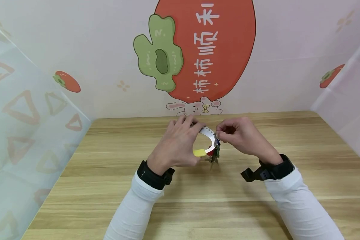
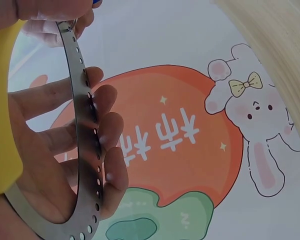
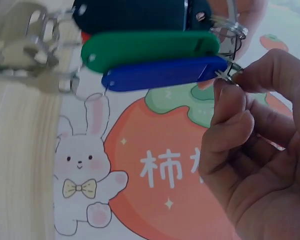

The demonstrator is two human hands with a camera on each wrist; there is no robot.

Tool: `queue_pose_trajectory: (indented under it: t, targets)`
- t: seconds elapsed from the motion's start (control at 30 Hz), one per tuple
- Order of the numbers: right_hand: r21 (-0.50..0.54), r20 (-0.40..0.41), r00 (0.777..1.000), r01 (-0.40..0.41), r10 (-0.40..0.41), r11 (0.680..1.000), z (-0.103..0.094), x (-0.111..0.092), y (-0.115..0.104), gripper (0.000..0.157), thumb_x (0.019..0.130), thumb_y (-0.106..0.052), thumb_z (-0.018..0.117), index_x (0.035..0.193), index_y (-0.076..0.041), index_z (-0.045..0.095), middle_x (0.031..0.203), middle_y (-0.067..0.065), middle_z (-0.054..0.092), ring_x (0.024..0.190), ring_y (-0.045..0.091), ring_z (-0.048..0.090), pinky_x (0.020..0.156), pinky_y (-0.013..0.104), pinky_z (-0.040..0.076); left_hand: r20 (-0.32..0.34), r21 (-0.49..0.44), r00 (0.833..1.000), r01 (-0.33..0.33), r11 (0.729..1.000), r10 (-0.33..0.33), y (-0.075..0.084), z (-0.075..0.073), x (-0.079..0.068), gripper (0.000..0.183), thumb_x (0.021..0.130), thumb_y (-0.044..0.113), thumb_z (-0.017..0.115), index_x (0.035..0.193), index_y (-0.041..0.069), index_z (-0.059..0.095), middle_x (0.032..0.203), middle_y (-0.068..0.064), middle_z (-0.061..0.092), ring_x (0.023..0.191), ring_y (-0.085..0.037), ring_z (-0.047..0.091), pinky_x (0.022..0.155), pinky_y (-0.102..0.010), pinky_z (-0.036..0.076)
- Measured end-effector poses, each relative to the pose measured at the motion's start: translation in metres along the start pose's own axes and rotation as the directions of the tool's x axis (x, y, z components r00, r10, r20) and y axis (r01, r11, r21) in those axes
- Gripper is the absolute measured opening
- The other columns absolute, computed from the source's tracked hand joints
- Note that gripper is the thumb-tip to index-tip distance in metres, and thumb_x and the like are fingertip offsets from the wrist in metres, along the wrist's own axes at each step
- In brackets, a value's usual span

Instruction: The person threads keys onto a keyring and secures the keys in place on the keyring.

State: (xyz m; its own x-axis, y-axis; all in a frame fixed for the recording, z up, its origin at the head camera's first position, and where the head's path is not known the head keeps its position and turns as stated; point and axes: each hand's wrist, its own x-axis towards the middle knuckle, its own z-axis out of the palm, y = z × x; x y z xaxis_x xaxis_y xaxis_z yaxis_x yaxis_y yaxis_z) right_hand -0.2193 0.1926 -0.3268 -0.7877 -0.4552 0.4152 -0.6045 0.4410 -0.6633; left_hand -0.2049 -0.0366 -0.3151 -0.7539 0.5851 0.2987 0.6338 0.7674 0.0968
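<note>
My left hand (image 1: 178, 141) grips a curved metal key holder (image 1: 211, 137) with a row of small holes along its edge and a yellow handle (image 2: 1, 110). In the left wrist view the fingers curl around the metal band. My right hand (image 1: 241, 135) pinches a small metal ring between thumb and forefinger, at the end of a blue key tag (image 3: 162, 75). Beside that tag hang a green key tag (image 3: 145, 51) and a black one (image 3: 132, 17); blurred keys (image 3: 37, 35) dangle from their other ends. Part of a red tag (image 1: 210, 153) shows behind the band.
Both hands are above a wooden tabletop (image 1: 198, 213). Behind it stands a pale backdrop (image 1: 108, 40) printed with a large persimmon and a rabbit. Each wrist wears a black camera strap (image 1: 154, 176).
</note>
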Motion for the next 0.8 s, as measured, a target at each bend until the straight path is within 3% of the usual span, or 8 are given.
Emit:
queue_pose_trajectory:
  t: [0.17, 0.27, 0.4, 0.5, 0.8]
  targets:
    - [0.048, 0.027, 0.994, -0.107, 0.105, 0.993, -0.0027, 0.0004, -0.0044, 0.012, 0.091, 0.003, 0.065, 0.086, -0.005, 0.073, 0.074, 0.004, 0.063, 0.066, 0.019, 0.056, 0.058, 0.026, 0.048, 0.002, 0.009, 1.0, 0.0, 1.0, -0.001, 0.0012, -0.0006, 0.0009, 0.082, 0.064, 0.041, 0.088, 0.136, 0.017, 0.06, 0.132, -0.006, 0.054, 0.125, -0.031, 0.043, 0.099, -0.052, 0.04]
    - [0.012, 0.027, 0.995, -0.101, 0.101, 0.995, -0.0029, -0.0001, -0.0062, 0.012, 0.09, 0.004, 0.065, 0.085, -0.005, 0.072, 0.075, 0.003, 0.063, 0.067, 0.018, 0.057, 0.059, 0.025, 0.048, 0.003, 0.022, 1.0, 0.001, 1.0, -0.001, 0.002, -0.0005, 0.0014, 0.081, 0.063, 0.039, 0.088, 0.136, 0.018, 0.06, 0.133, -0.006, 0.054, 0.125, -0.031, 0.043, 0.1, -0.053, 0.04]
    - [-0.111, 0.005, 1.0, -0.002, 0.003, 0.994, -0.0011, -0.001, -0.0085, 0.015, 0.086, 0.005, 0.065, 0.082, -0.008, 0.072, 0.072, -0.003, 0.063, 0.063, 0.013, 0.056, 0.058, 0.024, 0.047, 0.006, 0.037, 1.0, 0.0, 0.999, 0.0, 0.0027, 0.0004, 0.002, 0.079, 0.063, 0.039, 0.088, 0.134, 0.018, 0.06, 0.134, -0.006, 0.053, 0.125, -0.031, 0.044, 0.099, -0.053, 0.04]
    - [-0.201, 0.014, 0.994, 0.105, -0.104, 0.974, -0.0006, -0.0011, -0.0086, 0.017, 0.084, 0.006, 0.067, 0.081, -0.01, 0.072, 0.07, -0.006, 0.061, 0.061, 0.009, 0.054, 0.056, 0.024, 0.047, 0.006, 0.051, 1.0, -0.005, 0.999, 0.005, 0.0028, 0.0016, 0.0024, 0.08, 0.062, 0.041, 0.089, 0.133, 0.019, 0.061, 0.134, -0.006, 0.054, 0.125, -0.031, 0.044, 0.1, -0.053, 0.04]
    - [-0.337, 0.079, 0.942, 0.332, -0.325, 0.881, -0.0035, -0.0019, -0.0059, 0.016, 0.08, 0.008, 0.08, 0.091, -0.004, 0.077, 0.081, -0.001, 0.067, 0.065, 0.005, 0.057, 0.057, 0.024, 0.05, 0.028, 0.037, 1.0, 0.001, 0.999, -0.002, 0.0014, 0.0039, 0.0023, 0.082, 0.062, 0.039, 0.089, 0.135, 0.018, 0.06, 0.136, -0.007, 0.053, 0.128, -0.031, 0.042, 0.103, -0.053, 0.038]
